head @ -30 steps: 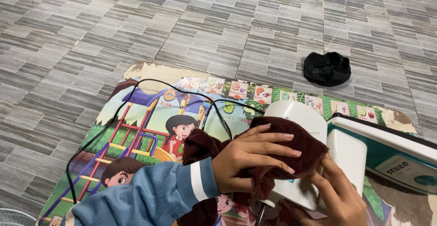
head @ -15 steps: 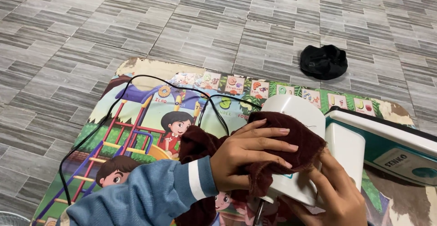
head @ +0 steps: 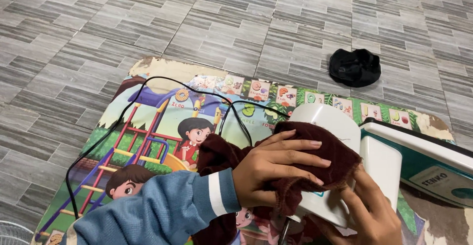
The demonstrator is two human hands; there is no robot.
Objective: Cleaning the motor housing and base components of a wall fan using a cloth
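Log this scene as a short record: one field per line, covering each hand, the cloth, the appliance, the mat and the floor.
left hand: pressed flat on the dark red cloth, blue sleeve on the arm
right hand: grips the lower side of the white housing
cloth: dark red, draped over the white housing
housing: white, rounded, part of a white and green appliance
cord: black, looped across the mat
mat: colourful children's play mat
floor: grey tiles, a black bundle lying on them
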